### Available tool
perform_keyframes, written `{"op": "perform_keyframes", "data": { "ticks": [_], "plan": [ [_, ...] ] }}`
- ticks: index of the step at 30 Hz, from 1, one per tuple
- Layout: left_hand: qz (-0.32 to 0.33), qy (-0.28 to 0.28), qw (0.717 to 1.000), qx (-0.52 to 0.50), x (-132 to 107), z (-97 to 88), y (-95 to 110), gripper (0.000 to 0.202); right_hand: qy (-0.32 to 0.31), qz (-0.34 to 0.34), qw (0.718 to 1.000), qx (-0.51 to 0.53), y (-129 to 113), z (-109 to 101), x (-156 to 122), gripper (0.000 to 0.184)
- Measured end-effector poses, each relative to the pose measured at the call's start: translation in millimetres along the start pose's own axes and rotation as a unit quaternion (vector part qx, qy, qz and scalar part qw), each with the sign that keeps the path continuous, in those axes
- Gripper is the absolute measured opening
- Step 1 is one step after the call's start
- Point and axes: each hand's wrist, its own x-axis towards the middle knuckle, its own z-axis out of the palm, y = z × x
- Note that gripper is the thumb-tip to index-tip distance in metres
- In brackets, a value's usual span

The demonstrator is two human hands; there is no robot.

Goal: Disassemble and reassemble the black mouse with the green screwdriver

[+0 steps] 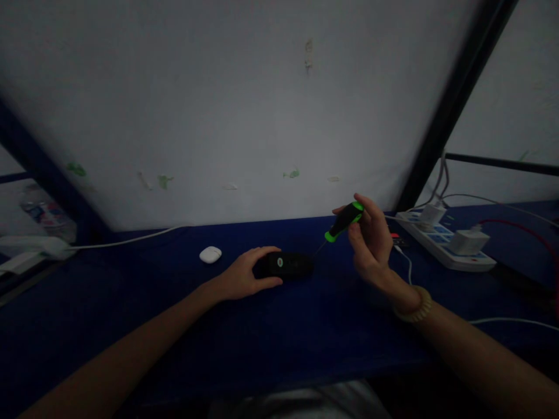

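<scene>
My left hand (244,273) rests on a black oblong device (292,265), its fingers wrapped over the near end and holding it down on the table. The device looks like a small portable speaker with a round green-and-white mark on top. My right hand (371,247) is raised just right of it, pinching a screwdriver (345,221) with a black-and-green handle. The thin shaft slants down-left, and its tip ends close to the device's far right corner. Whether they touch is hard to tell.
A white earbud case (210,254) lies left of the device on the dark blue table (262,337). At the right stands a white power strip (441,241) with plugged-in chargers and cables. A white wall (244,105) rises behind the table.
</scene>
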Motion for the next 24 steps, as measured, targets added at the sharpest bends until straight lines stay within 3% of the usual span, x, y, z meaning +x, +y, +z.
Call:
{"op": "perform_keyframes", "data": {
  "ticks": [4, 11, 24],
  "plan": [
    [0.003, 0.002, 1.0, 0.0, 0.0, 0.3, 0.7, 0.067, 0.0, 0.019, 1.0, -0.016, -0.9, 0.3, 1.3, 0.046],
    [0.003, 0.001, 1.0, -0.007, -0.9, -0.1, 2.0, 0.066, 0.07, -0.035, 0.996, -0.053, 4.9, 3.6, 7.2, 0.049],
    [0.032, 0.0, 0.999, 0.011, -2.1, -0.4, -1.7, 0.069, 0.105, 0.011, 0.992, -0.067, 7.8, 5.0, 9.7, 0.051]
  ]
}}
